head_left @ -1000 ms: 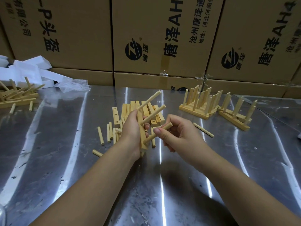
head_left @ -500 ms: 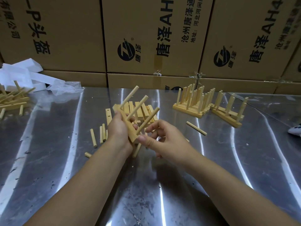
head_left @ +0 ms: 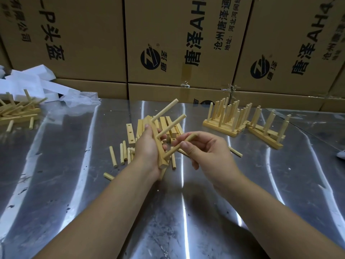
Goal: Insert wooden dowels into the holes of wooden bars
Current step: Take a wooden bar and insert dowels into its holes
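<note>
Left hand (head_left: 147, 146) grips the bar (head_left: 161, 159) tilted, upper dowels (head_left: 170, 126) seated. Right hand (head_left: 207, 152) pinches the lowest dowel (head_left: 172, 152) at its hole; recommend pushing straight along the hole axis, bar braced firmly

Shiny metal table (head_left: 186, 212) is carrying: loose dowels (head_left: 113, 156) lying left of centre, drilled bars (head_left: 130, 134) piling just behind them, finished bars (head_left: 225, 124) standing back right with dowels upright, a jumbled wooden heap (head_left: 16, 113) and white foam (head_left: 28, 81) sitting far left.
</note>
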